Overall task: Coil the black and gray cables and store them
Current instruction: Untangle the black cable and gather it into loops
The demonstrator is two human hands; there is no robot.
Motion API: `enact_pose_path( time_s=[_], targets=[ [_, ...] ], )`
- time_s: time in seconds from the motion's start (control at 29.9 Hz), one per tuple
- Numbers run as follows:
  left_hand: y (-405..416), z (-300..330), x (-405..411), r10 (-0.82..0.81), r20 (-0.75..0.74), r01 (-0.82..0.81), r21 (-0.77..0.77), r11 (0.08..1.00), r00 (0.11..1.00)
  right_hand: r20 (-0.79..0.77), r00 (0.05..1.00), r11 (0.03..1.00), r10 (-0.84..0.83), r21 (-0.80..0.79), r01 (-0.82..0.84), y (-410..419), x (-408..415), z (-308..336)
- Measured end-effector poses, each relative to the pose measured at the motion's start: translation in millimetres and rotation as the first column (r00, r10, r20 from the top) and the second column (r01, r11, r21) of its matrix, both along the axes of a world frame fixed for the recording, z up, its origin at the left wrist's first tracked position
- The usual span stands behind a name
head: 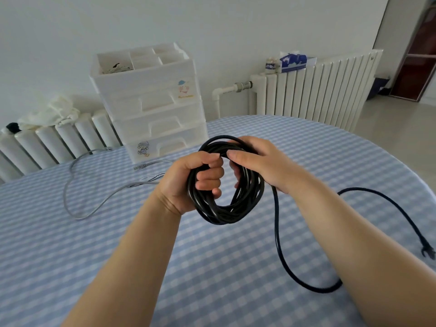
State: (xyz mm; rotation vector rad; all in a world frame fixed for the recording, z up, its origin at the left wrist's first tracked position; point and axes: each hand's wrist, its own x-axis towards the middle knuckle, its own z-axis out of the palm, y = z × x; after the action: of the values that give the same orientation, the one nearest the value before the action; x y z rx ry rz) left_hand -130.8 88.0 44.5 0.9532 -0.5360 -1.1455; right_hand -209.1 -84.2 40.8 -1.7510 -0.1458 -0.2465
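Hands (188, 182) (262, 161) grip glossy round blk cable coil (226, 208).

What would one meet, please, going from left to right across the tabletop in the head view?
Gray cable → left hand → black coil → right hand → loose black plug end.

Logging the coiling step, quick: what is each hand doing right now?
Left hand: grip closed around the black cable coil.
Right hand: fingers curled over the coil's top, holding it.
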Motion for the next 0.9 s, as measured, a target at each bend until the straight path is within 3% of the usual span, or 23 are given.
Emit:
enact_pose_path(
  time_s=[0.1, 0.17, 0.33, 0.43, 0.54, 0.64, 0.7, 0.8, 0.9],
  targets=[
    [-2.5, 2.8, -8.9, 0.091, 0.083, -0.091, 0.002, 0.996, 0.992, 0.034, 0.999, 0.992, -0.022, 0.121, 0.017, 2.5, 0.8, -0.5],
    [-3.4, 4.4, -12.9, 0.131, 0.034, -0.131, -0.009, 0.991, 0.991, 0.006, 0.999, 0.977, -0.040, 0.211, 0.038, 4.8, 0.3, -1.9],
    [0.0, 11.1, -6.9, 0.246, -0.151, -0.262, -0.095, 0.960, 0.957, -0.262, 0.964, 0.953, -0.044, 0.279, 0.120, 8.0, 4.7, -9.6],
    [7.5, 10.3, 5.9, 0.411, -0.246, -0.458, -0.181, 0.870, 0.878, -0.334, 0.935, 0.984, -0.119, 0.087, 0.156, 18.0, 4.3, -14.7],
    [16.0, 9.5, 15.6, 0.545, -0.269, -0.602, -0.218, 0.768, 0.794, -0.238, 0.928, 0.951, -0.285, -0.189, 0.244, 27.0, 7.2, -20.5],
    [22.6, 13.0, 19.1, 0.585, -0.334, -0.668, -0.256, 0.699, 0.739, -0.109, 0.886, 0.825, -0.450, -0.431, 0.366, 23.3, 10.6, -27.5],
    [24.3, 16.1, 19.8, 0.607, -0.387, -0.714, -0.269, 0.646, 0.694, -0.027, 0.860, 0.666, -0.509, -0.645, 0.374, 19.2, 7.2, -28.3],
    [22.7, 17.9, 18.5, 0.739, -0.428, -0.853, -0.221, 0.473, 0.520, 0.053, 0.908, 0.487, -0.415, -0.831, 0.271, 28.5, -2.6, -23.1],
    [22.6, 16.3, 18.0, 0.851, -0.407, -0.943, -0.174, 0.284, 0.331, 0.029, 0.983, 0.399, -0.183, -0.911, 0.101, 53.1, -10.0, -26.8]
  ],
)
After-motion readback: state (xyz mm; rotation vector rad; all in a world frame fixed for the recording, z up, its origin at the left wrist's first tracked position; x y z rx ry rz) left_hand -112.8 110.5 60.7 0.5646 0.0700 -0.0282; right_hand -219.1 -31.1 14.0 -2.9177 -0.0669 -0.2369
